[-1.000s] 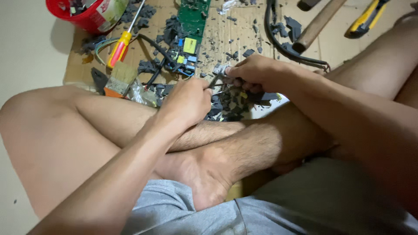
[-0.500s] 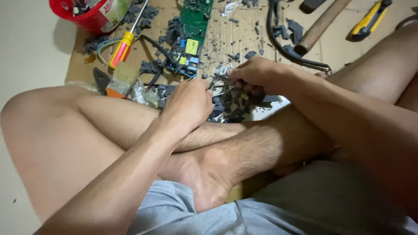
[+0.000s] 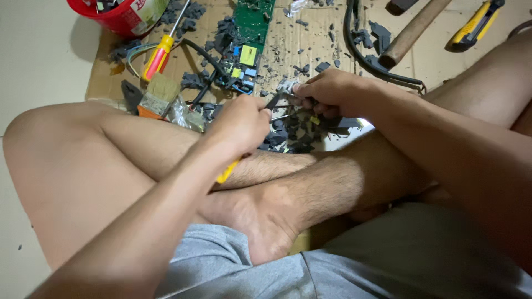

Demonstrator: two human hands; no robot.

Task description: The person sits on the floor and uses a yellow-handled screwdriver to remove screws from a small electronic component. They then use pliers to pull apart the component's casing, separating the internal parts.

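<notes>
Fingers (image 3: 310,91) of the right hand (image 3: 327,94) pinch a small grey part (image 3: 286,86); the left hand (image 3: 241,124) grips yellow-handled pliers (image 3: 260,130) whose tips touch it

Green circuit board (image 3: 252,22), red bucket (image 3: 119,16), yellow-handled pliers (image 3: 230,169).

pale beige floor (image 3: 39,61), brown cardboard sheet (image 3: 302,39) laid flat, dim indoor light
</notes>
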